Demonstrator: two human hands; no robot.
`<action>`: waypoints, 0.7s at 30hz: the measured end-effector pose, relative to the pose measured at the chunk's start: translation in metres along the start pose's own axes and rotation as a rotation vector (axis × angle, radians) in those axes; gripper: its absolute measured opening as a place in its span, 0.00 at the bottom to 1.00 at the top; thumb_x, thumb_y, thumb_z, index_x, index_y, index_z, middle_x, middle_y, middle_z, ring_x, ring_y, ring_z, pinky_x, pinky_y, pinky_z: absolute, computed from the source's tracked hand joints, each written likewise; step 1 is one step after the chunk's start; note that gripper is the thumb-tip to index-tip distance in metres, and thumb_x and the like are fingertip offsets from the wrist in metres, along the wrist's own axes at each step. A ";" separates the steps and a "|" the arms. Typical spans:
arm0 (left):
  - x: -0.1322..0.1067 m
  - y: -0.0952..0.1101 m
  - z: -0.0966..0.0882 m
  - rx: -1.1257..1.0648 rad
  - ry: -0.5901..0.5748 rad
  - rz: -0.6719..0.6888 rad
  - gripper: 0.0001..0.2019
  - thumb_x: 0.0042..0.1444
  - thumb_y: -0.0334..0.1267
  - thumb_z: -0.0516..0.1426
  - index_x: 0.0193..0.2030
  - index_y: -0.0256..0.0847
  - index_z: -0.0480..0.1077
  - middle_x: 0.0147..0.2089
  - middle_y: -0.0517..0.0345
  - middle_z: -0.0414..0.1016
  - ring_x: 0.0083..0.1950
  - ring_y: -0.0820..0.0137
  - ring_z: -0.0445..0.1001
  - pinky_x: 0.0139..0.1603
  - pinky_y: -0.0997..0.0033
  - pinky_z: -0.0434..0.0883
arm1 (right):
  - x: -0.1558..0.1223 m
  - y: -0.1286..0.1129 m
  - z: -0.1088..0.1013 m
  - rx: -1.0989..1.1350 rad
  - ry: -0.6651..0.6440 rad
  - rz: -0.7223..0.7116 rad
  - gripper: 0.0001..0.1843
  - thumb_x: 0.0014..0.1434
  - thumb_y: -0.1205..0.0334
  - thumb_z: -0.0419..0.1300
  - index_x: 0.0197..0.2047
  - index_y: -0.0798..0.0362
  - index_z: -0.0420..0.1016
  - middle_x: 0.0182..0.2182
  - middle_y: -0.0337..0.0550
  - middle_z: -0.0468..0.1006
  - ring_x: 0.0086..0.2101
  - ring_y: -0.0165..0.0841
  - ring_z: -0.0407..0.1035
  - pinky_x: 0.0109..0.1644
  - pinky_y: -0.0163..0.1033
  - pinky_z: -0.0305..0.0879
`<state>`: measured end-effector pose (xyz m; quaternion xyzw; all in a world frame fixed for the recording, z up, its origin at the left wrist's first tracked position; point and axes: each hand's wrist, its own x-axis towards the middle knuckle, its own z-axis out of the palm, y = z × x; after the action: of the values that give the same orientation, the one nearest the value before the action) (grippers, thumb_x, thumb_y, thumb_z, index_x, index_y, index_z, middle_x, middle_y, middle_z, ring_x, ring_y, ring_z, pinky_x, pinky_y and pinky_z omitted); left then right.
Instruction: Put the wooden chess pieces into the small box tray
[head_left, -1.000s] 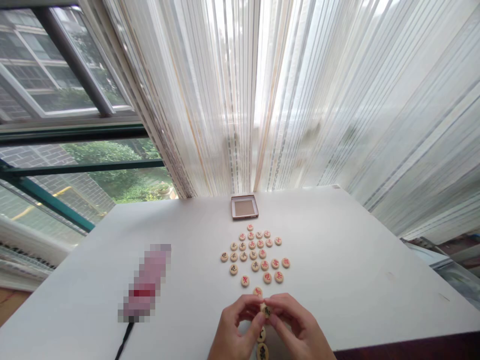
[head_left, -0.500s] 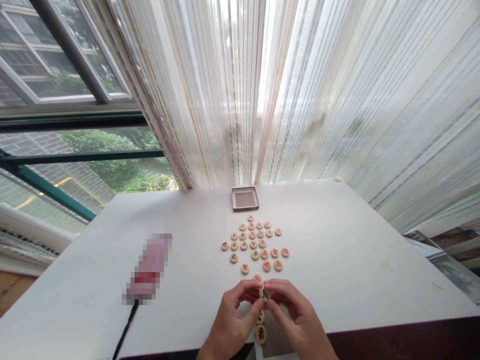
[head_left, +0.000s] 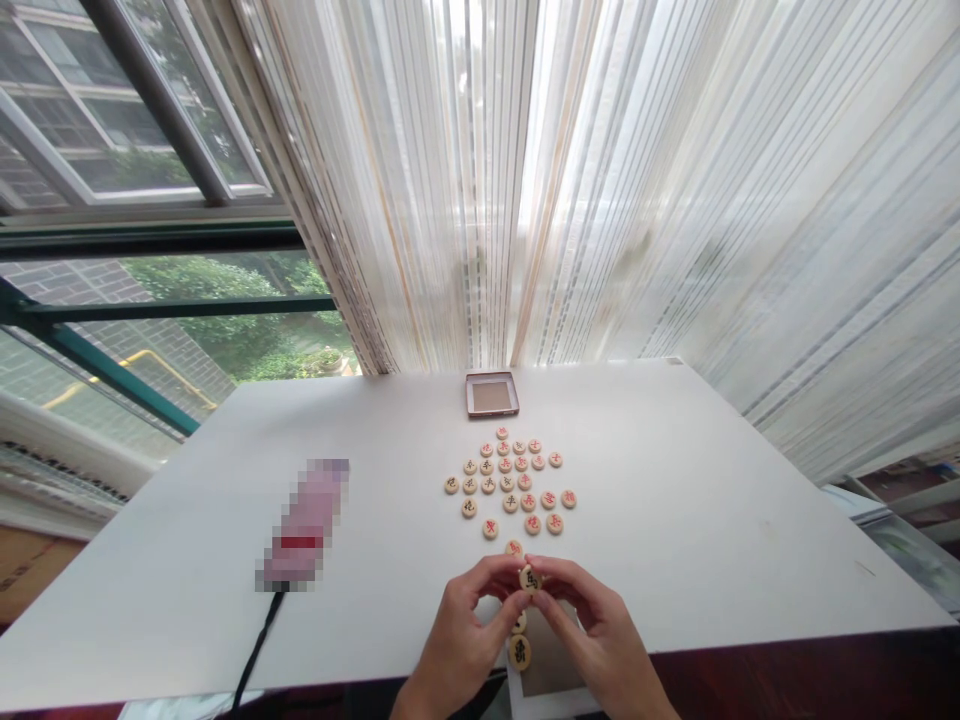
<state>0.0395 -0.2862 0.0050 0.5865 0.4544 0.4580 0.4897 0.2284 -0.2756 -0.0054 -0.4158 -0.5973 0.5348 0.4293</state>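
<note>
My left hand (head_left: 459, 640) and my right hand (head_left: 592, 635) meet near the table's front edge, fingertips pinched together on one round wooden chess piece (head_left: 529, 578) with a black character. Beneath them lie two more black-marked pieces (head_left: 520, 652), partly hidden by my fingers. Beyond my hands, several wooden pieces (head_left: 510, 483) with red or black characters lie spread face up on the white table (head_left: 712, 520). One red-marked piece (head_left: 514, 548) sits just beyond my fingertips.
A small square brown box (head_left: 492, 394) stands at the table's far edge by the striped curtain (head_left: 600, 180). A blurred pink object (head_left: 304, 525) with a black cable (head_left: 251, 660) lies to the left. A window (head_left: 142, 200) is at the left.
Both hands stay pinched on the same piece, turned so its black character faces up. The view has shifted a little, so the table sits slightly higher in the picture.
</note>
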 end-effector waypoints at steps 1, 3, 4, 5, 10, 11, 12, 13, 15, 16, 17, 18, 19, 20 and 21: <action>0.000 -0.001 0.001 0.001 0.008 0.000 0.13 0.65 0.38 0.62 0.56 0.44 0.77 0.49 0.53 0.84 0.46 0.66 0.83 0.51 0.70 0.78 | 0.000 0.001 0.000 -0.011 0.004 0.005 0.14 0.67 0.54 0.64 0.54 0.43 0.80 0.50 0.46 0.84 0.46 0.41 0.80 0.54 0.42 0.76; -0.001 -0.002 0.001 0.007 0.021 -0.001 0.14 0.64 0.38 0.63 0.56 0.44 0.78 0.49 0.54 0.85 0.46 0.65 0.83 0.51 0.70 0.78 | -0.001 0.001 -0.001 -0.025 0.006 0.014 0.14 0.67 0.54 0.65 0.54 0.44 0.81 0.50 0.46 0.85 0.47 0.42 0.80 0.55 0.43 0.76; -0.002 -0.002 0.002 0.010 0.027 -0.004 0.14 0.64 0.38 0.63 0.55 0.45 0.78 0.48 0.54 0.85 0.46 0.65 0.83 0.51 0.70 0.78 | -0.002 0.001 -0.001 -0.026 0.006 0.018 0.15 0.66 0.53 0.65 0.55 0.44 0.81 0.49 0.46 0.85 0.47 0.42 0.80 0.54 0.43 0.76; -0.002 -0.003 0.002 0.012 0.034 -0.008 0.13 0.64 0.39 0.64 0.55 0.45 0.79 0.48 0.54 0.86 0.46 0.64 0.83 0.51 0.70 0.78 | -0.002 0.001 -0.001 -0.023 0.005 0.021 0.15 0.67 0.53 0.65 0.55 0.44 0.81 0.50 0.46 0.85 0.47 0.42 0.81 0.54 0.43 0.77; -0.005 -0.002 0.004 0.037 0.073 -0.026 0.13 0.63 0.41 0.64 0.53 0.46 0.81 0.47 0.54 0.86 0.46 0.64 0.84 0.51 0.71 0.79 | -0.006 0.001 0.000 0.046 -0.004 0.035 0.16 0.68 0.54 0.63 0.58 0.45 0.79 0.51 0.47 0.83 0.49 0.43 0.80 0.57 0.44 0.76; -0.006 -0.002 0.005 0.049 0.075 -0.024 0.13 0.63 0.42 0.64 0.53 0.46 0.81 0.47 0.54 0.86 0.46 0.64 0.84 0.51 0.71 0.79 | -0.007 0.002 0.000 0.065 -0.004 0.037 0.16 0.68 0.54 0.63 0.58 0.45 0.79 0.52 0.48 0.83 0.50 0.43 0.79 0.57 0.45 0.76; -0.007 -0.002 0.005 0.061 0.077 -0.020 0.13 0.63 0.42 0.64 0.53 0.46 0.81 0.47 0.54 0.86 0.46 0.64 0.84 0.52 0.71 0.79 | -0.008 0.002 0.000 0.083 -0.001 0.036 0.16 0.68 0.54 0.63 0.57 0.46 0.79 0.52 0.48 0.83 0.50 0.43 0.79 0.57 0.45 0.76; -0.008 -0.003 0.006 0.073 0.077 -0.015 0.13 0.63 0.42 0.64 0.53 0.46 0.81 0.48 0.53 0.86 0.47 0.64 0.84 0.52 0.71 0.79 | -0.009 0.002 0.000 0.097 0.004 0.032 0.15 0.68 0.54 0.64 0.56 0.46 0.79 0.52 0.49 0.82 0.50 0.43 0.79 0.57 0.45 0.76; -0.010 -0.003 0.007 0.093 0.074 -0.004 0.13 0.63 0.42 0.64 0.54 0.46 0.81 0.48 0.53 0.86 0.46 0.64 0.84 0.52 0.71 0.79 | -0.010 0.001 0.000 0.113 0.016 0.021 0.15 0.68 0.54 0.64 0.55 0.48 0.79 0.51 0.49 0.82 0.49 0.43 0.79 0.56 0.45 0.77; -0.010 -0.004 0.007 0.099 0.072 0.001 0.14 0.63 0.42 0.64 0.54 0.46 0.81 0.48 0.53 0.86 0.46 0.64 0.84 0.51 0.71 0.79 | -0.010 -0.001 0.000 0.114 0.021 0.017 0.15 0.68 0.53 0.63 0.55 0.48 0.79 0.51 0.50 0.82 0.48 0.43 0.79 0.55 0.45 0.77; -0.011 -0.004 0.008 0.104 0.069 0.004 0.14 0.63 0.41 0.63 0.55 0.45 0.80 0.48 0.53 0.86 0.45 0.64 0.83 0.51 0.70 0.79 | -0.011 -0.002 0.000 0.110 0.025 0.013 0.15 0.68 0.53 0.63 0.54 0.48 0.78 0.50 0.50 0.82 0.48 0.43 0.79 0.55 0.45 0.77; -0.011 -0.004 0.008 0.109 0.065 0.007 0.14 0.64 0.41 0.63 0.55 0.45 0.80 0.47 0.53 0.86 0.45 0.64 0.83 0.50 0.70 0.79 | -0.011 -0.004 -0.001 0.104 0.025 0.007 0.14 0.69 0.53 0.63 0.54 0.49 0.79 0.50 0.50 0.81 0.48 0.43 0.79 0.55 0.45 0.77; -0.011 -0.003 0.008 0.115 0.059 0.009 0.13 0.64 0.41 0.63 0.54 0.45 0.80 0.47 0.54 0.86 0.44 0.65 0.83 0.50 0.70 0.79 | -0.011 -0.006 -0.001 0.097 0.020 0.002 0.14 0.69 0.53 0.62 0.53 0.49 0.79 0.50 0.50 0.81 0.49 0.43 0.78 0.56 0.45 0.77; -0.011 -0.003 0.008 0.122 0.055 0.011 0.13 0.64 0.41 0.63 0.54 0.44 0.80 0.46 0.54 0.86 0.44 0.65 0.83 0.49 0.70 0.79 | -0.011 -0.008 -0.001 0.092 0.013 -0.002 0.14 0.69 0.53 0.62 0.53 0.49 0.79 0.51 0.50 0.81 0.50 0.43 0.78 0.56 0.45 0.76; -0.011 -0.003 0.008 0.131 0.051 0.012 0.12 0.64 0.41 0.62 0.53 0.44 0.80 0.45 0.54 0.86 0.43 0.65 0.83 0.49 0.70 0.79 | -0.011 -0.010 -0.001 0.088 0.004 -0.004 0.14 0.69 0.53 0.62 0.53 0.49 0.79 0.51 0.50 0.81 0.50 0.43 0.78 0.57 0.45 0.76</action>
<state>0.0453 -0.2976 0.0004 0.6079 0.4922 0.4451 0.4360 0.2326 -0.2867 0.0035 -0.3965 -0.5733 0.5589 0.4492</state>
